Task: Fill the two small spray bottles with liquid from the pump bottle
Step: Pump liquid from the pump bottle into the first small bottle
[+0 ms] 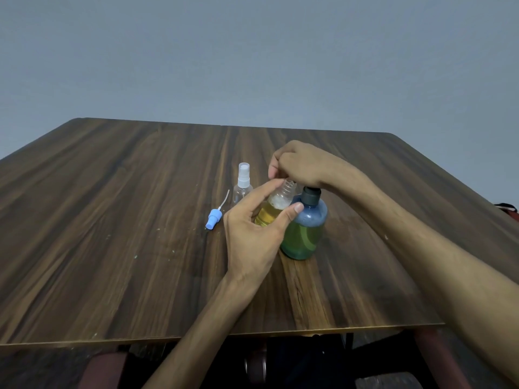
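Left hand (252, 237) keeps a grip on the open small bottle (276, 207), part full of yellow liquid, beside the pump bottle (304, 228); right hand (300, 164) presses the pump, its grip unclear. Second bottle (242, 183) stands capped and empty on the bench (112, 220)

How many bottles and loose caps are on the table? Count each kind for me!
Small spray bottles: 2, an open one with yellow liquid held in the left hand, and a capped clear one.
Pump bottles: 1, the blue pump bottle under the right hand.
Loose spray caps: 1, the blue spray cap.
Total: 4
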